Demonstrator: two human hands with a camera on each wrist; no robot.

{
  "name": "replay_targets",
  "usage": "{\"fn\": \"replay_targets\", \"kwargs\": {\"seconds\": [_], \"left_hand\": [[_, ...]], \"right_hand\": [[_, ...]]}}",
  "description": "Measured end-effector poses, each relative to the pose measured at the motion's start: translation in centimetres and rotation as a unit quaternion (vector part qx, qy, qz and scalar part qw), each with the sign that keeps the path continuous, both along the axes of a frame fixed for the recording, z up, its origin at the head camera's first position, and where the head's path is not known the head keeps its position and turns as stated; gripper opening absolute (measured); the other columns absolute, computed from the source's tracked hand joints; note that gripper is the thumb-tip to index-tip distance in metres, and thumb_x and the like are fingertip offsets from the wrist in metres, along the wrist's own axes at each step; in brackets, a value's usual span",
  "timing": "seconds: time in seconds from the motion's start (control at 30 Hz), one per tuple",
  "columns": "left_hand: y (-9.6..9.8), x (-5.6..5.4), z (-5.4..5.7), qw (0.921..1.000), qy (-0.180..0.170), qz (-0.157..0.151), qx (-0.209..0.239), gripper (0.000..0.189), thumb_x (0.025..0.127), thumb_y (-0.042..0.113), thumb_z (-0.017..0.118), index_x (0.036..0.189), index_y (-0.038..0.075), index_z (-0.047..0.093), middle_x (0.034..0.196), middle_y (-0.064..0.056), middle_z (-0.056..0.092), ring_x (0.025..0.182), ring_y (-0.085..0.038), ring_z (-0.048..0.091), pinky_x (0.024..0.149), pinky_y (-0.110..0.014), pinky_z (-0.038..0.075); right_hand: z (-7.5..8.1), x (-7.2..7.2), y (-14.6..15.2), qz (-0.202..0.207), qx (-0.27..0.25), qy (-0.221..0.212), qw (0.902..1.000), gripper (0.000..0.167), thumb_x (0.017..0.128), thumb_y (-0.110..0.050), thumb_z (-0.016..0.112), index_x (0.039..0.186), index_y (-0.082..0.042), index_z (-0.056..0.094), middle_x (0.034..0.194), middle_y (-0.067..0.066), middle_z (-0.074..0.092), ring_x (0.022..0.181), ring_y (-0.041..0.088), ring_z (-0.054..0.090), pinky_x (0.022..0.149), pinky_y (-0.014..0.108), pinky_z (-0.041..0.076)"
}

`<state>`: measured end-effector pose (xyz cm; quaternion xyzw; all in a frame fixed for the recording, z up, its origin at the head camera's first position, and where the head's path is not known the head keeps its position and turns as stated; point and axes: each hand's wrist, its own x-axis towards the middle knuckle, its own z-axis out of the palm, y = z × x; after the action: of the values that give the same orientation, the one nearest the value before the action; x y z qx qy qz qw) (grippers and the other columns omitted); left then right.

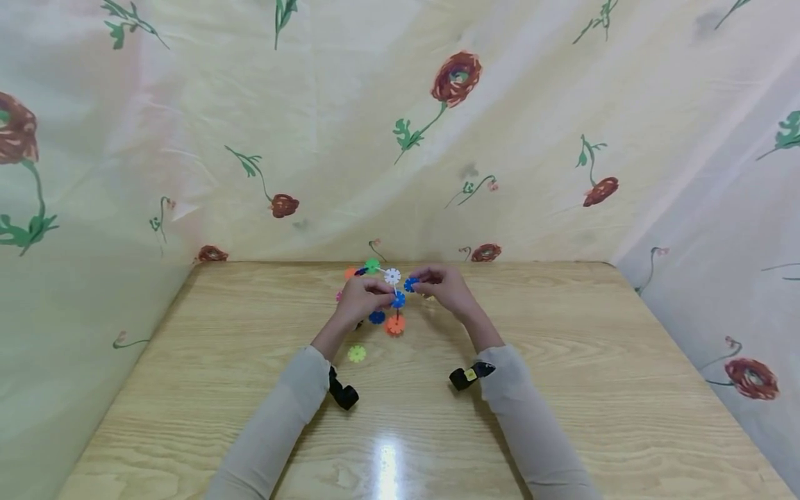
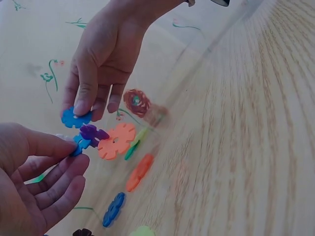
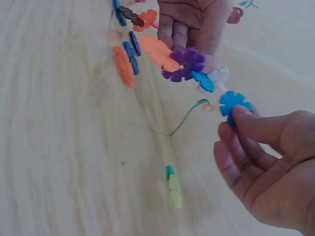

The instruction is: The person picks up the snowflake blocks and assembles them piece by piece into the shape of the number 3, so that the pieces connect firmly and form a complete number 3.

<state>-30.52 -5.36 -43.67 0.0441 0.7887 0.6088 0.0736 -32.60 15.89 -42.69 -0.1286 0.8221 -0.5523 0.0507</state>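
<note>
My left hand [image 1: 359, 300] pinches a blue snowflake disc [image 2: 81, 143] in a chain of slotted plastic discs. A purple disc [image 3: 189, 67] and an orange disc [image 3: 156, 51] join it on one side. Further up the chain, in the head view, are a white disc [image 1: 392, 276] and a green disc [image 1: 371, 265]. Between thumb and fingers, my right hand [image 1: 451, 290] holds another blue snowflake disc [image 3: 233, 102]. That disc is close beside the chain; whether the two touch, I cannot tell.
Loose discs lie on the wooden table [image 1: 562, 389]: a yellow-green one [image 1: 357, 354] near the left wrist, a dark blue one [image 1: 377, 317] below the left hand. A yellow-green and green piece [image 3: 173, 189] lies apart. Flower-patterned cloth [image 1: 350, 139] hangs behind.
</note>
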Motion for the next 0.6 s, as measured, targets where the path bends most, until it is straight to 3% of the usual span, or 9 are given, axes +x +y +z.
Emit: {"fn": "replay_targets", "kwargs": {"seconds": [0.3, 0.6], "left_hand": [[-0.16, 0.01, 0.00, 0.9999, 0.006, -0.015, 0.003, 0.010, 0.090, 0.003, 0.075, 0.100, -0.001, 0.076, 0.094, -0.014, 0.075, 0.086, -0.029, 0.075, 0.080, -0.042, 0.064], [-0.12, -0.02, -0.24, 0.9996, 0.011, -0.025, 0.006, 0.010, 0.091, 0.003, 0.075, 0.100, -0.002, 0.076, 0.094, -0.014, 0.075, 0.082, -0.024, 0.073, 0.080, -0.041, 0.064]], "right_hand": [[-0.49, 0.04, -0.42, 0.011, -0.019, 0.036, 0.9991, 0.011, 0.095, 0.003, 0.067, 0.105, 0.007, 0.070, 0.102, 0.020, 0.070, 0.083, 0.018, 0.064, 0.079, 0.042, 0.059], [-0.49, 0.17, -0.55, 0.038, 0.003, 0.049, 0.9981, 0.010, 0.095, 0.005, 0.066, 0.103, 0.005, 0.072, 0.104, 0.020, 0.070, 0.084, 0.015, 0.063, 0.077, 0.039, 0.059]]}}
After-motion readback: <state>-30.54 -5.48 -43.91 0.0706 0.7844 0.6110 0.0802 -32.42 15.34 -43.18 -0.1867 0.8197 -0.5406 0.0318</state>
